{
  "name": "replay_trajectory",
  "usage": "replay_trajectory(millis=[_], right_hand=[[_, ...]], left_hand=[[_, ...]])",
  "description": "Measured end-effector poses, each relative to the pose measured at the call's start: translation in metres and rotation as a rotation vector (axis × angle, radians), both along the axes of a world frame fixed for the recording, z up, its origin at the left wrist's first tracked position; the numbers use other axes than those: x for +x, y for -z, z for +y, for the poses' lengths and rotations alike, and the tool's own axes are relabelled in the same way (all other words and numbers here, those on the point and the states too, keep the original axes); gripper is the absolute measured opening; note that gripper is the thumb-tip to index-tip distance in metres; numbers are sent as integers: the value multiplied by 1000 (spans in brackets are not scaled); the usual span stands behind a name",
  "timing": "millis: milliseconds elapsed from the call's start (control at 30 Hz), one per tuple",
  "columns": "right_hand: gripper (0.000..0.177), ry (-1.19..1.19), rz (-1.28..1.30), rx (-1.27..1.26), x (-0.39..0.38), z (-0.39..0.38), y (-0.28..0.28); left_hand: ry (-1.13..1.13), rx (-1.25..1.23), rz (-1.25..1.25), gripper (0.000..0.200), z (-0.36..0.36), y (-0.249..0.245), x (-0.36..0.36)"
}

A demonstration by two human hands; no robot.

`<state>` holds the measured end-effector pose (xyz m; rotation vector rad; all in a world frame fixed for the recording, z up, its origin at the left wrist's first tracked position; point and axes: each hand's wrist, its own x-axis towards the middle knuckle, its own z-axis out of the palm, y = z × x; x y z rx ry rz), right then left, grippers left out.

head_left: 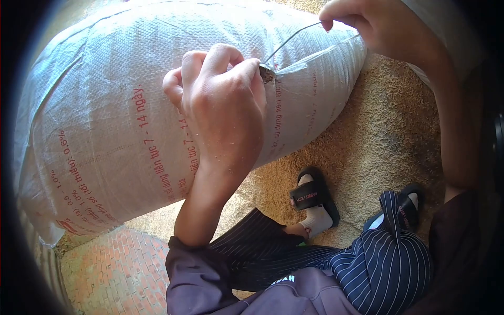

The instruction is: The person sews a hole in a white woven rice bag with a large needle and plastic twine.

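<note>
A large white woven sack (115, 131) with red printing lies across the view, bulging and full. My left hand (220, 100) rests on it, thumb and forefinger pinching the fabric at the edge of a small hole (266, 74). Brownish contents show inside the hole. At the upper right, my right hand (367, 23) is closed in a pinch on the end of a thin, dark, slightly curved wire-like strand (294, 38). The strand's other end reaches the hole beside my left fingertips. A whitish plastic strip (320, 55) stretches from the hole towards the sack's right end.
Loose rice husks or grain (367, 131) cover the floor right of the sack. My feet in black sandals (315, 197) stand on them. Brick paving (115, 268) shows at the lower left. Another pale sack-like surface (428, 16) sits behind my right arm.
</note>
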<state>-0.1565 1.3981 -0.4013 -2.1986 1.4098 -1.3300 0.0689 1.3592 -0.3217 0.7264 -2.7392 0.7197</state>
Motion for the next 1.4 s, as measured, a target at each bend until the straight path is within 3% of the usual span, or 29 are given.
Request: replay_trajectory(millis=[67,200,267,333,400,567,667,733,833,900,1033,1100,1400], right_hand=[[12,-119,-11,20,-6,-3,10],[16,-117,-190,86,19,23,29],[17,42,-175,-136,36,32,41],[20,8,-187,6,42,46,43],[15,42,-401,68,55,54,44],[15,88,-382,100,64,57,46],[16,98,-319,130,68,62,43],[16,118,-273,165,73,66,39],[15,154,-299,198,78,73,31],[24,165,-189,241,77,75,21],[23,255,-105,304,90,83,-1],[23,307,-146,426,99,86,-8],[25,414,-413,385,141,96,15]], left_hand=[[-14,6,2,7,1,-1,0],[-80,36,-44,4,3,-5,-2],[-60,44,-32,3,1,-7,-2],[-56,66,-53,3,2,-9,-2],[-57,66,-65,3,2,-10,-2],[-27,79,-95,6,3,-14,-3],[-39,107,-189,6,7,-15,0],[-69,-7,-382,5,11,-16,-1],[-79,4,-415,5,13,-17,-5],[-56,28,-394,4,11,-17,-6],[-32,68,-337,3,7,-12,-7],[-26,92,-310,2,8,-12,-7],[-3,173,-204,2,9,-13,-4]])
